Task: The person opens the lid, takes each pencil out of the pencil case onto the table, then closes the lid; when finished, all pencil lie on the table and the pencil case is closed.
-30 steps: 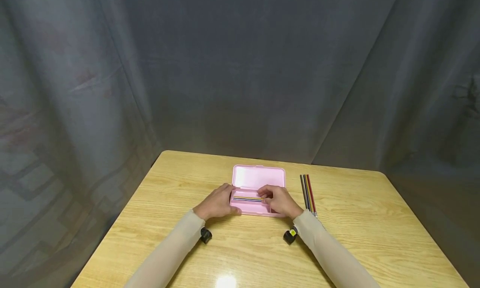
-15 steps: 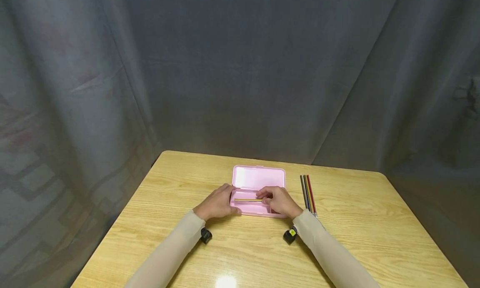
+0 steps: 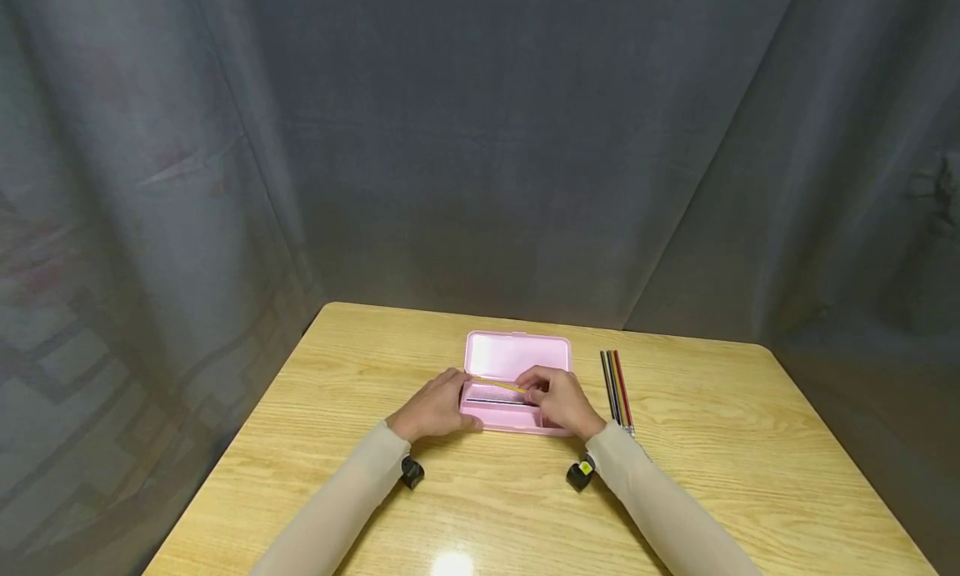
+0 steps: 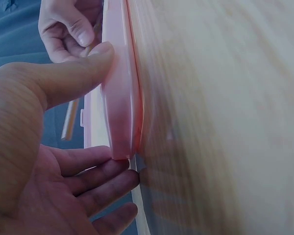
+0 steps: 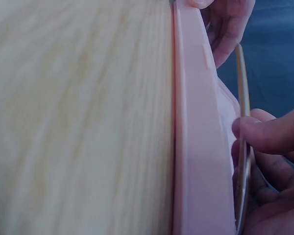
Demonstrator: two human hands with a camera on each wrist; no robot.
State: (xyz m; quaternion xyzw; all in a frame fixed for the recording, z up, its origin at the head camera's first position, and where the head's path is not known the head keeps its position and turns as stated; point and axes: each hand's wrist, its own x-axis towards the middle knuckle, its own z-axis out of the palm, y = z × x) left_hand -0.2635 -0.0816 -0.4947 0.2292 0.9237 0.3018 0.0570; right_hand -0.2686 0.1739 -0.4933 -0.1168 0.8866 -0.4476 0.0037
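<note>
Your left hand rests with relaxed fingers against the left end of the open pink pencil case, at the frame's centre, steadying it. Your right hand pinches a yellow pencil, one end raised above the tray: you seem mid-lift. Next, clear the rim cleanly. Right of the case, loose pencils lie on the table; nothing blocks you.

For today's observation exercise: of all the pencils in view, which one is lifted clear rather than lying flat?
The yellow pencil, pinched by the right hand above the pink case; the others lie flat in the case or on the table.
</note>
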